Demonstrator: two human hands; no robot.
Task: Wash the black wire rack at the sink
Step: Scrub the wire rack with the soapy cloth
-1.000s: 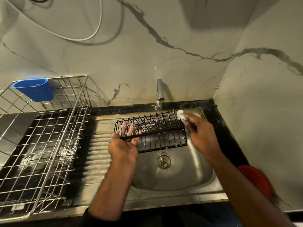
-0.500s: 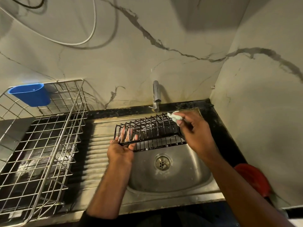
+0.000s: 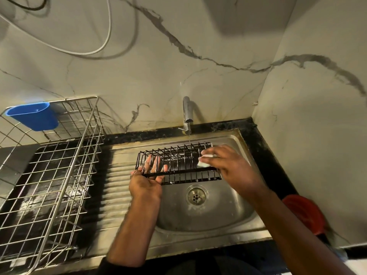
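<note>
My left hand [image 3: 146,182] holds the black wire rack [image 3: 178,163] by its left end, fingers reaching in through the wires from below and the thumb over the near rail, so the rack stays lifted off the basin instead of lying flat in it. I keep it over the sink [image 3: 206,213], above and just behind the drain [image 3: 196,196], so whatever runs off goes straight down. The rack's far side sits under the tap [image 3: 186,114], where a thin stream of water [image 3: 189,135] falls onto the back wires; holding it there rinses as I scrub.

My right hand [image 3: 228,167] pinches a small white scrub pad [image 3: 204,160] between fingertips and thumb and presses it against the wires at the right end. With one hand at each end, the left braces the rack against the push of the right.

Pale suds cling to my left fingers and a few wires, so I judge the wash is mid-way, with scrubbing not finished.

To the left, the steel dish drainer [image 3: 59,175] with its blue cup [image 3: 32,116] stands well apart on the draining board. A red object [image 3: 305,213] lies at the right counter edge.
</note>
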